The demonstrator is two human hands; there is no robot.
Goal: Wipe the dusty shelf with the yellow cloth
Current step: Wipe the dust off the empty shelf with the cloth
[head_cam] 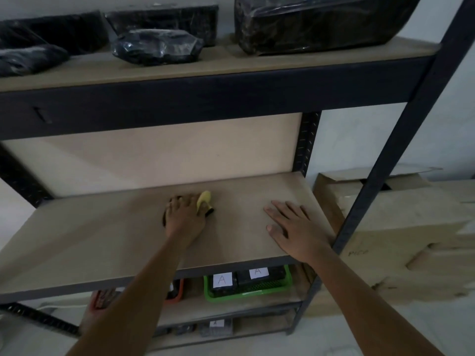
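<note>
The tan board shelf (pixel 108 235) runs across the middle of the dark metal rack. My left hand (pixel 183 217) lies on it near the centre, fingers curled over the yellow cloth (pixel 204 197), which sticks out to the right of the knuckles with a dark edge below it. Most of the cloth is hidden under the hand. My right hand (pixel 293 227) rests flat on the shelf's right part, fingers straight and spread, holding nothing.
The upper shelf (pixel 218 64) carries several black plastic-wrapped bundles (pixel 156 46). Below, a green basket (pixel 248 283) holds boxes labelled A, with an orange tray (pixel 176 294) beside it. A dark upright post (pixel 380 170) stands at right, with a cardboard box (pixel 411 227) behind it.
</note>
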